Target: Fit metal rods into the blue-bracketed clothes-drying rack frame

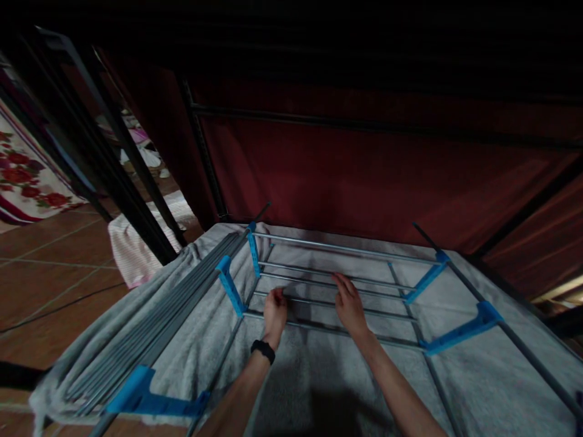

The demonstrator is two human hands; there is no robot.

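Note:
A rack frame of grey metal rods [346, 244] and blue plastic brackets [231, 285] lies on a grey cloth. My left hand [275, 315], with a black band on the wrist, has its fingers pinched together at one of the cross rods [310, 301] near the left brackets. Over the middle of the cross rods is my right hand [350, 303], its fingers stretched forward and the thumb a little apart. Its fingertips touch or hover just over the rods; I cannot tell which. Another blue bracket [464, 331] joins the rods on the right.
A bundle of several loose rods [168, 309] lies left of the frame on the grey cloth [314, 376]. A nearer blue bracket [155, 397] is at lower left. Dark metal posts [122, 164] stand on the left, and a dark red cloth [364, 176] hangs behind.

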